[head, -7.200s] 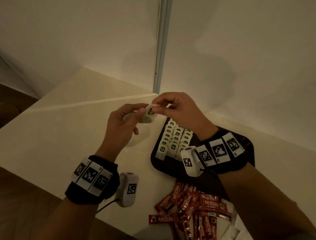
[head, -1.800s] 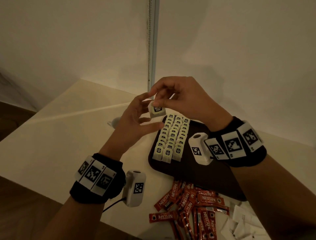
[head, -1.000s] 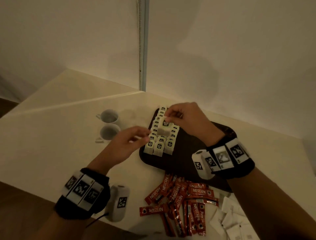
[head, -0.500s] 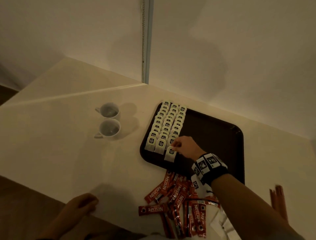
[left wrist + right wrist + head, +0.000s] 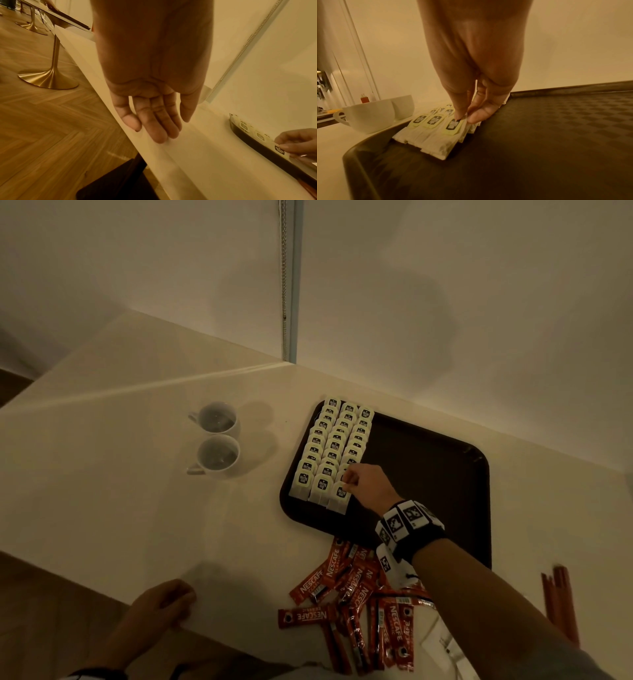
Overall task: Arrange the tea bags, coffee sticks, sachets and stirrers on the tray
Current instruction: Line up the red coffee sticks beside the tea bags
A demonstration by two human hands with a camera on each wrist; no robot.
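The right hand [image 5: 368, 486] covers part of the third row of tea bags [image 5: 330, 446], so that row is hard to count; the bags lie in three rows on the left part of the dark tray [image 5: 445, 474], about nine or ten to a row. Its grip is clamped on the nearest tea bag [image 5: 448, 133], thumb and finger pinching the bag's top edge by the paper tag, while the bag lies flat on the tray at the front of the right row. The left hand [image 5: 154, 119] sits at the lower left of the head view, at the near edge of the bench [image 5: 137, 508], with its fingers straight, close together and holding nothing. The red coffee sticks [image 5: 356, 594] lie in a loose pile on the bench at the bottom of the frame, overlapping too much to count, and the right arm hides some. White sachets [image 5: 442, 645] peek out under that arm, cut off by the frame. A few orange stirrers [image 5: 561, 604] lie at the lower right. Two white cups [image 5: 217, 440] stand left of the tray.
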